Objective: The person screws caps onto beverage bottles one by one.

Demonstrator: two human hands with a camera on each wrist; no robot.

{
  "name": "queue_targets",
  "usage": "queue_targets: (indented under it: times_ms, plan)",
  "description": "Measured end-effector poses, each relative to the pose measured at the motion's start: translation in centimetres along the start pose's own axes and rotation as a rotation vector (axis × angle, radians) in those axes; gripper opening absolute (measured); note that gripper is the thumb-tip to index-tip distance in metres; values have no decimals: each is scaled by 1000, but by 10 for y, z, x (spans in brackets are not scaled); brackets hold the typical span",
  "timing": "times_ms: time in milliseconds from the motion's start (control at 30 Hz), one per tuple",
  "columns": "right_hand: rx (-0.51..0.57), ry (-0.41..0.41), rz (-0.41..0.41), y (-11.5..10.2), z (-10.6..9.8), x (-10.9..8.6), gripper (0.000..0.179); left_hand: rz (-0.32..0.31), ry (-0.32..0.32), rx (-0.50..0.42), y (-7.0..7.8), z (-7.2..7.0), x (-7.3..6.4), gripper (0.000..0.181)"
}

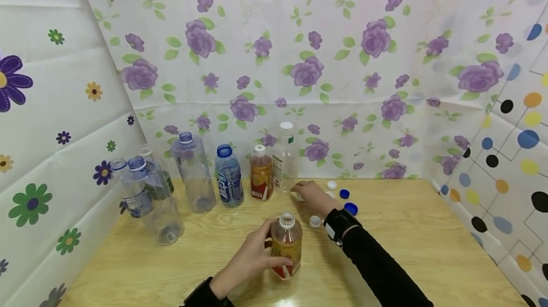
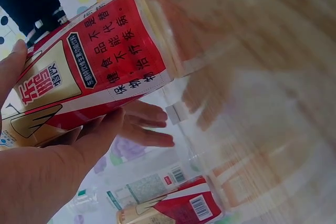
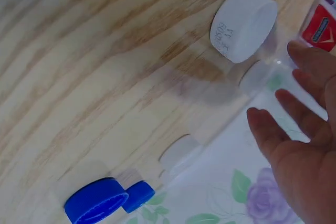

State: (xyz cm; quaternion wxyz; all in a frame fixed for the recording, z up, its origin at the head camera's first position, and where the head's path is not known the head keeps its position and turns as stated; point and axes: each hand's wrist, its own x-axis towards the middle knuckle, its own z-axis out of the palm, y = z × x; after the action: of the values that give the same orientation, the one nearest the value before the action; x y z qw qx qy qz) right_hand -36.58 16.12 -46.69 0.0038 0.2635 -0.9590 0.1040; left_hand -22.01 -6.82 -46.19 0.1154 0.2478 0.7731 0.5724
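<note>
In the head view my left hand grips an uncapped drink bottle with a red and gold label. The bottle stands upright near the front of the table, its neck open. My right hand reaches past it toward the back, fingertips beside a white bottle cap partly hidden by the hand. From the right wrist, the hand shows loosely spread fingers with nothing between them. A larger white cap lies close by, with a small one near the fingertips.
Blue caps and white caps lie right of the bottle. Along the back stand a capped juice-coloured bottle, a tall clear bottle and a blue bottle. Several large clear bottles crowd the left.
</note>
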Motion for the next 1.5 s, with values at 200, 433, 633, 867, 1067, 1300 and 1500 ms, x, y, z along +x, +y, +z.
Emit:
queue_targets:
  times_ms: [200, 433, 633, 867, 1067, 1300, 1500]
  plan:
    - [41, -28, -32, -2, 2, 0, 29, 17, 4, 11, 1, 0, 0, 85]
    - [39, -1, -53, 4, 0, 0, 22, -4, -12, -8, 4, -1, 1, 85]
    - [-12, -2, -70, 12, -3, 2, 22, -5, -26, -13, 3, -2, 0, 85]
    - [29, 52, -73, 8, -16, -6, 22, 0, -34, -13, 4, -3, -1, 84]
    - [75, 188, -112, -12, -32, -14, 20, 6, -29, 9, 7, -4, -1, 85]
    - [246, 406, -181, -52, -57, -42, 29, 29, -25, 26, 7, -3, 0, 85]
    - [478, 553, -233, -83, -65, -74, 30, 22, -32, 10, 5, -3, -1, 85]
